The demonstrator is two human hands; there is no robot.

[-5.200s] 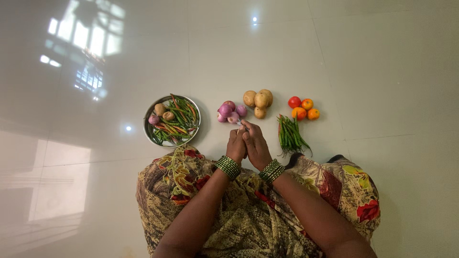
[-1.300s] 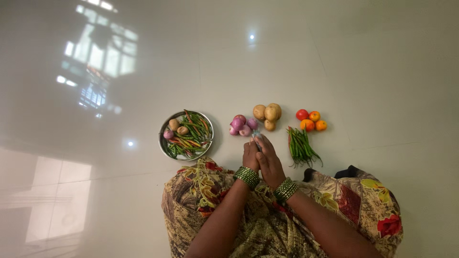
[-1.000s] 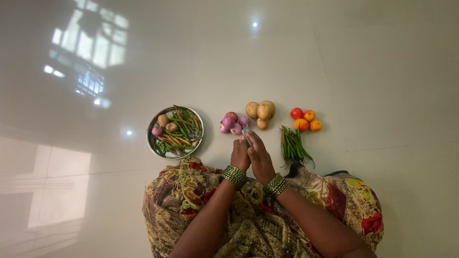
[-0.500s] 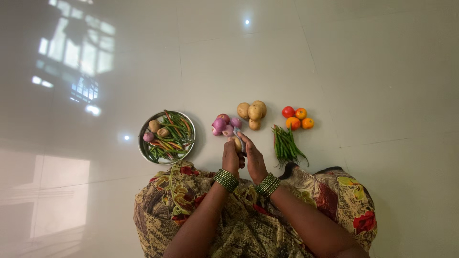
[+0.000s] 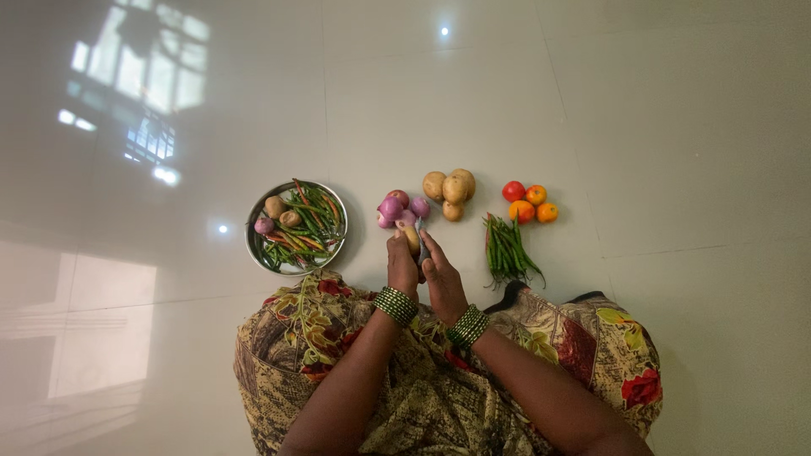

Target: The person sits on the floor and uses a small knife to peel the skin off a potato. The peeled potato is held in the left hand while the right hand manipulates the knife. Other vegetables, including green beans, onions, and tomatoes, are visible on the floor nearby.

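Left hand [image 5: 402,267]: closed around a small potato [image 5: 411,238], raised just above the floor [image 5: 524,93], near the onions.
Right hand [image 5: 441,279]: pressed against the left hand, fingers wrapped on a slim metal tool [image 5: 420,242] laid against the potato; tool type cannot be told.
Onions [image 5: 398,209]: purple cluster, just beyond the hands.
Potatoes [image 5: 449,187]: pile right of the onions.
Tomatoes [image 5: 529,201]: red and orange group, farther right.
Green chillies [image 5: 505,250]: bundle below the tomatoes.
Steel plate [image 5: 257,251]: left of the hands, holding mixed chillies, two potatoes and an onion.
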